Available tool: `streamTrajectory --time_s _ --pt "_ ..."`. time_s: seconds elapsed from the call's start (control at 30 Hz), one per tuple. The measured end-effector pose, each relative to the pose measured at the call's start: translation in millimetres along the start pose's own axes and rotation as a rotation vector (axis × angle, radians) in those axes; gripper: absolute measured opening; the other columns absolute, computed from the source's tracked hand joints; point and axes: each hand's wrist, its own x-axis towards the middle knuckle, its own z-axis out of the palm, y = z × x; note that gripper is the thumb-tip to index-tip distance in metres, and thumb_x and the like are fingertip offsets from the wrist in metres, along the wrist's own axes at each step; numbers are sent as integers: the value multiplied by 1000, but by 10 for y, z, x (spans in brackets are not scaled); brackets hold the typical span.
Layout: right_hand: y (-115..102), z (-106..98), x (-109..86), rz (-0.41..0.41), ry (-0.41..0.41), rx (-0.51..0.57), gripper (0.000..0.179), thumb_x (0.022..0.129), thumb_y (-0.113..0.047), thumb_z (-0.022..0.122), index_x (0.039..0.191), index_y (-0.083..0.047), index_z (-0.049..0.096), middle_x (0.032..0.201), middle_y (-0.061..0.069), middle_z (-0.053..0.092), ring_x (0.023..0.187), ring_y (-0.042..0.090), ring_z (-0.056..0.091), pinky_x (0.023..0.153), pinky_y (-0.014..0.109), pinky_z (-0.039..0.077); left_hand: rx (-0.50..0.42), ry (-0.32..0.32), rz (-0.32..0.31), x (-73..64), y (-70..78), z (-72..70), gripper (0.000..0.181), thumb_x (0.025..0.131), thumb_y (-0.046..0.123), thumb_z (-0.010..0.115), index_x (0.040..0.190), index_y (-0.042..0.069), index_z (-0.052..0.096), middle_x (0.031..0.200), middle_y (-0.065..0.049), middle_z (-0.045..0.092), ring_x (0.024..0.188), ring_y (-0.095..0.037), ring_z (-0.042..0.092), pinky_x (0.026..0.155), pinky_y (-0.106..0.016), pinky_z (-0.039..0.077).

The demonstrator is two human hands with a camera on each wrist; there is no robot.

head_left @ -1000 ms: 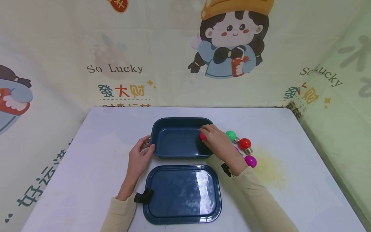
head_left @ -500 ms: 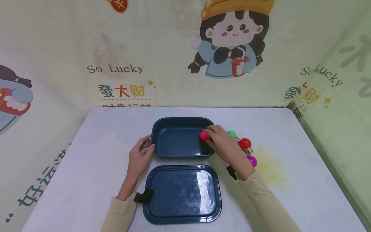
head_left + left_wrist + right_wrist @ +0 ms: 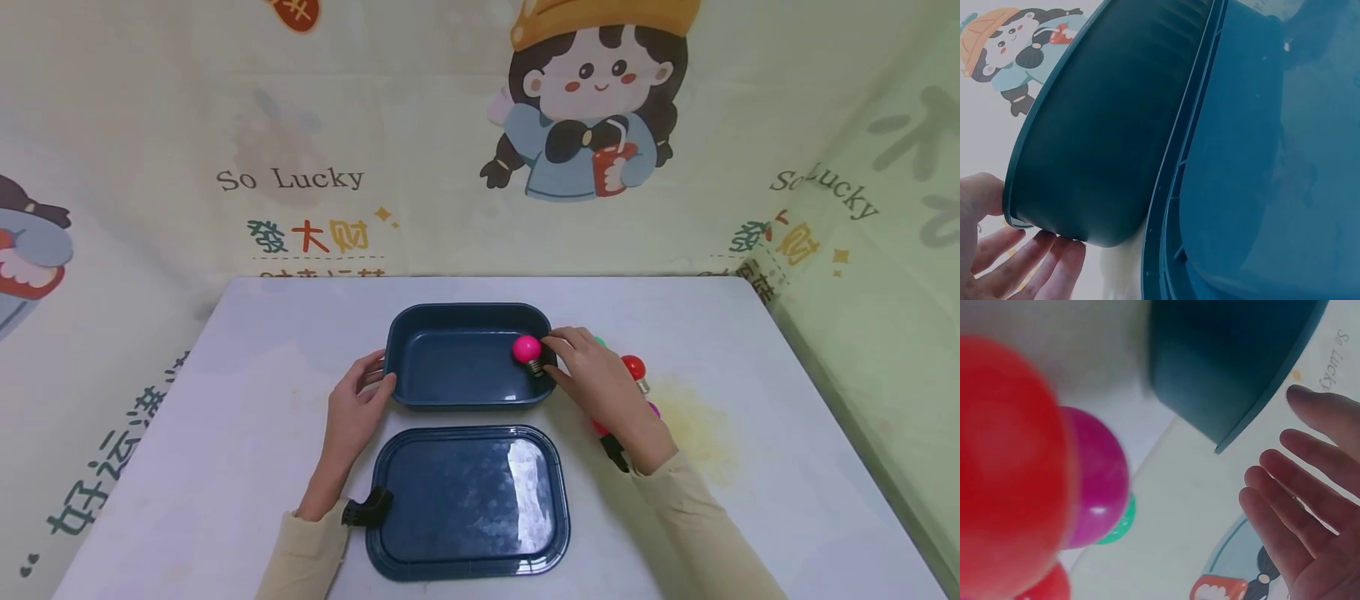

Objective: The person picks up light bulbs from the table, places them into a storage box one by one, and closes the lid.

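pink bulb (image 3: 527, 349) just released inside box (image 3: 450, 362), right side | right hand (image 3: 600, 383): fingers spread, empty | left hand (image 3: 356, 402): half-curled, holds box's left end | other bulbs (image 3: 633, 367) remain outside, right

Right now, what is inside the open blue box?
One pink bulb, near the right end of the blue box. The right hand covers part of that end; anything behind it cannot be seen.

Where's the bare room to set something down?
Bare: the white tabletop left of the left hand and right of the yellow stain; also inside the rectangular navy box, left of the round pink bulb. Crowded: around the right hand and round red bulb, and the slim gap between box and flat navy lid.
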Motion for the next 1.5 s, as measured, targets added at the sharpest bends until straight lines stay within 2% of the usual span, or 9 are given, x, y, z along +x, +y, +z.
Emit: streamTrajectory --time_s 0.1,0.27,0.37,0.6,0.63,0.8,1.0,1.5 --pt "24 2 -44 14 -5 8 46 83 -18 82 122 -1 66 120 15 64 111 28 61 80 39 60 -12 -4 0 -10 22 -18 44 98 19 65 140 10 55 133 -15 61 120 -28 61 84 -5 45" --pt "89 1 -128 26 -7 15 45 84 -19 81 123 -1 66 121 14 64 113 29 60 83 40 59 -11 -17 -27 -88 296 -54 44 98 9 61 140 0 52 133 -23 58 122 -35 59 83 -3 44" --pt "134 -4 -171 34 -11 23 45 84 -18 81 123 -2 66 122 14 64 113 29 60 84 42 59 -6 -22 -25 -117 385 -61 44 99 8 61 140 -2 52 133 -26 57 122 -38 58 84 -4 44" --pt "207 15 -236 35 1 30 42 84 -17 81 120 -1 68 117 14 65 109 29 61 81 42 59 -36 -10 1 -10 11 -25 45 98 20 64 140 9 55 133 -17 60 121 -29 60 83 -3 44" --pt "214 20 -244 34 -1 30 41 83 -17 81 119 -1 68 116 14 65 108 29 61 82 42 59 -40 -10 13 -11 -4 -26 44 98 22 65 140 10 55 132 -16 60 120 -28 61 83 -3 44" --pt "239 26 -288 34 -13 19 42 83 -17 82 119 -1 68 115 14 65 107 29 61 84 42 59 -42 -8 25 -15 -17 -28 44 98 24 65 139 11 56 132 -15 61 119 -28 61 84 -4 45" --pt "259 30 -334 65 -53 13 47 82 -17 83 122 -1 67 119 15 65 110 30 60 86 44 58 -28 -11 6 -15 -3 -22 47 98 23 64 142 9 54 135 -17 59 122 -29 60 84 -3 43" --pt "288 29 -434 129 -143 -13 54 75 -16 88 124 -3 67 119 15 65 106 31 62 79 46 60 -28 -11 -14 -25 -17 -6 46 98 22 65 141 10 54 135 -15 60 122 -27 60 83 -4 44"
